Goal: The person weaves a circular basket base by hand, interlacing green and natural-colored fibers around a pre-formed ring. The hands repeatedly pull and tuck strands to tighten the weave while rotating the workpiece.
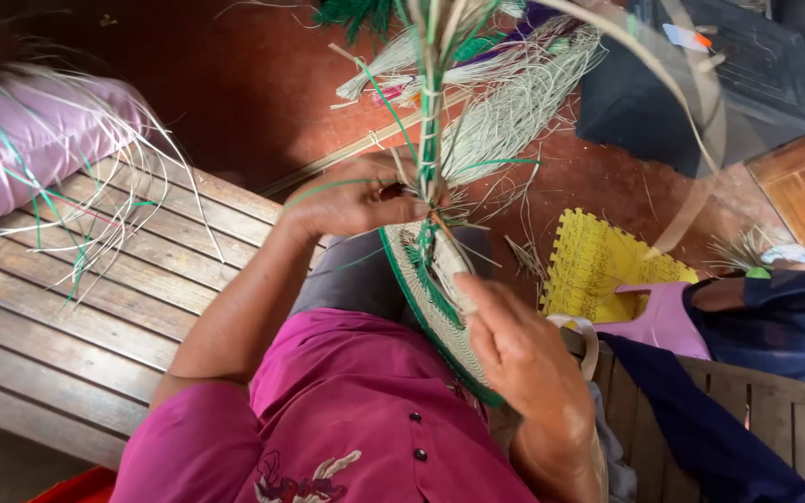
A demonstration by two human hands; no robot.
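A half-made woven disc of pale straw with green-edged rings (430,307) stands on edge over the person's lap, between the two hands, its rim curving down toward the magenta shirt (347,410). From its top, a bundle of loose pale and green straw strands (435,112) rises and fans out toward the upper edge of the view.

The left hand (356,197) reaches in from the left with the forearm sloping up from the elbow; its fingers are curled closed, pinching the strands where they leave the disc's upper rim. The right hand (519,349) lies against the disc's right face, wrist bent, the fingers pressed together and flat along the weave, with the thumb side holding the rim.

The person sits on a bench of brown wooden slats (95,307). On its far left end lies a pink cushion (39,140) with more loose straw strands (114,196) spread over it. To the right, a yellow plastic basket (598,265) rests on the reddish floor (235,84), near a dark blue cloth (784,326) draped over a wooden chair (794,419).
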